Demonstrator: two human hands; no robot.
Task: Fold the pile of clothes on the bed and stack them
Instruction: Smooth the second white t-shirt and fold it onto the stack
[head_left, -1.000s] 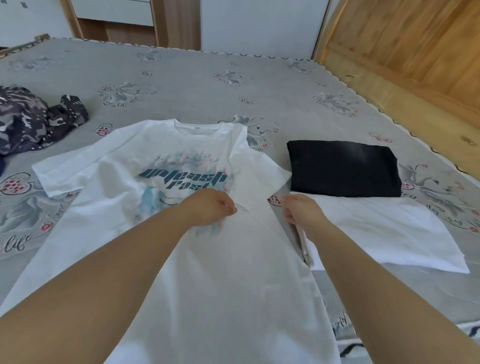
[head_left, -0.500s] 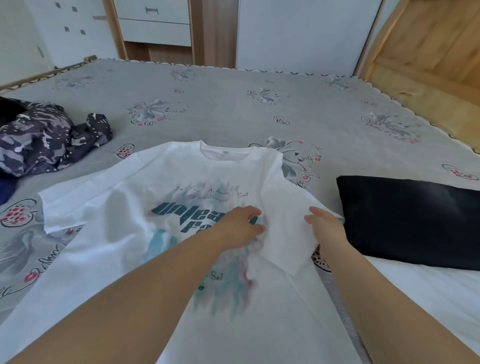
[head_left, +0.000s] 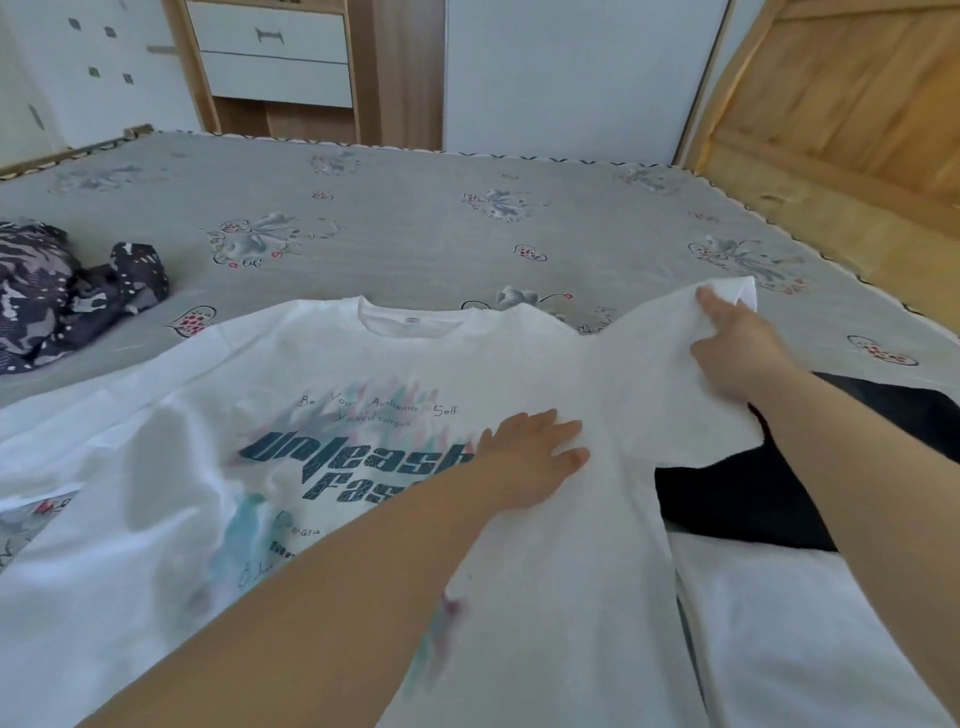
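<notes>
- White cotton covers most of the near bed (head_left: 467, 228): the tee (head_left: 363, 415) lies face up in front of you, collar away from you, print showing.
- Your left hand (head_left: 524, 457) lies flat on the chest just right of the print, fingers straight and together. It likely serves as an anchor, so the body stays put while the sleeve side moves.
- Your right hand (head_left: 737, 353) pinches the right sleeve (head_left: 670, 364) near its hem and holds it raised off the bed, well out to the right. That looks like the start of a side fold, the sleeve ready to swing in over the chest.
- Under the raised sleeve sits the black fold (head_left: 753, 493), touching the tee's right edge. A white fold (head_left: 810, 623) lies nearer you beside it; the two look like finished pieces, the stack's start.
- To the far left, a camo heap (head_left: 52, 296) waits unfolded, well apart from the tee.
- Room: the open grey bed beyond the collar is wide. The tight side is the right, where the tee crowds the black fold, so bring the sleeve inward, not out.
- The left sleeve spreads flat toward the left frame edge; its tip is out of view.
- Beyond the right bed edge stands the wooden headboard (head_left: 857, 104).
</notes>
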